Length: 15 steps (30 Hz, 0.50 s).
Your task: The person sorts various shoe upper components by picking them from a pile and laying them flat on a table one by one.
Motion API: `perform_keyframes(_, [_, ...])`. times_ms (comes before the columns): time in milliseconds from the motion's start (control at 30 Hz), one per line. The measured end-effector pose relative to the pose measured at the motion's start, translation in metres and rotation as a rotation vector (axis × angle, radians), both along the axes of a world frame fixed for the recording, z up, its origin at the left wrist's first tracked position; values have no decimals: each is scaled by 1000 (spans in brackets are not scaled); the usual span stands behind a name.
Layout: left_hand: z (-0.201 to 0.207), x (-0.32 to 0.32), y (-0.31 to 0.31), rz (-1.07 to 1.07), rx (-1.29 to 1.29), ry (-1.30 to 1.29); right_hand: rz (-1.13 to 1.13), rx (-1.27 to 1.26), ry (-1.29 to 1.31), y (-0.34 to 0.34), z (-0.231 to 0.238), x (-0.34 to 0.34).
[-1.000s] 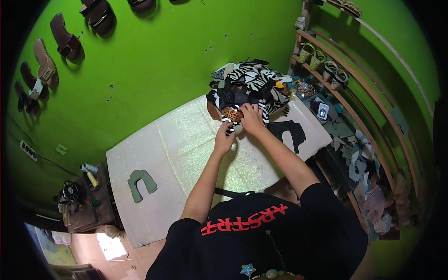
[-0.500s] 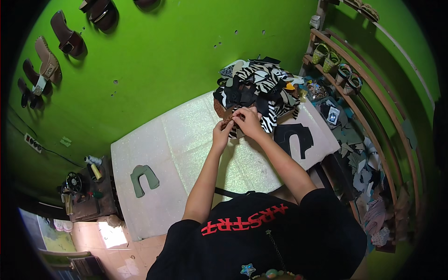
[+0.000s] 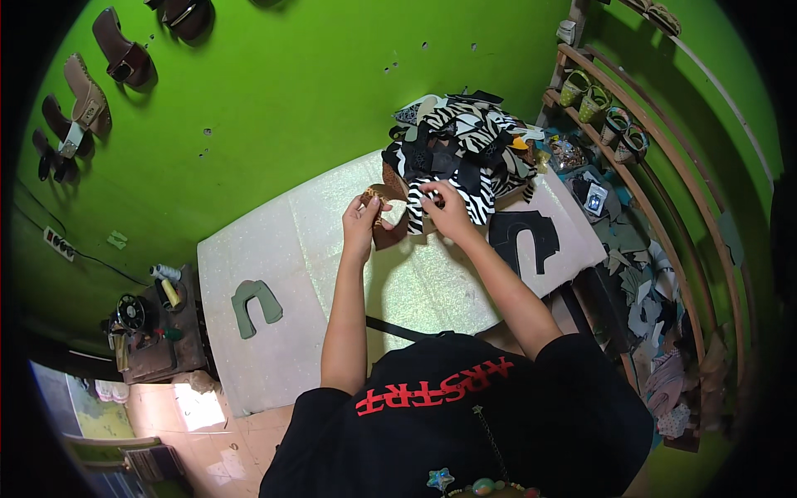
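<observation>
My left hand (image 3: pixel 358 228) is closed on a brown patterned scrap (image 3: pixel 388 236), held up over the near side of a heap of scraps. The scrap looks curved, with a lighter patterned edge by my fingers. To its right, my right hand (image 3: pixel 451 213) has its fingers curled at a zebra-striped piece (image 3: pixel 417 217) on the front of the heap, thumb and forefinger against it. Behind both hands rises the heap of cut scraps (image 3: pixel 477 129), mostly zebra-striped, black and grey. A black U-shaped cut piece (image 3: pixel 544 236) lies right of my right forearm.
The pale glittery sheet (image 3: pixel 274 216) covers the table. A green U-shaped piece (image 3: pixel 256 307) lies at its left. A wooden rack (image 3: pixel 656 124) with small shoes stands at right, scraps (image 3: pixel 635 274) piled below. Sandals (image 3: pixel 120 46) hang on the green wall; a small cluttered table (image 3: pixel 166 357) stands lower left.
My hands, close together before, have moved apart. The left has drawn the brown scrap leftward, while the right stays by the heap at the striped piece, now more exposed.
</observation>
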<state>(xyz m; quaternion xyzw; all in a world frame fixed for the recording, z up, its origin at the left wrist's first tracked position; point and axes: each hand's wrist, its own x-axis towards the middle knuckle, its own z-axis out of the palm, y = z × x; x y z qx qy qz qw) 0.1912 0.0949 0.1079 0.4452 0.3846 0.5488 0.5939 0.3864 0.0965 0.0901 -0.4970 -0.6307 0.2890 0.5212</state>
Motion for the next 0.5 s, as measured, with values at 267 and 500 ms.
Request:
perform_keyframes(267, [9,-24,-18,-368,-70,288,536,-318,-112,-7,45,-26])
perform_keyframes(500, [-16,-75,-53,-438,-195,315,477,-320,-46,-14,37,-63])
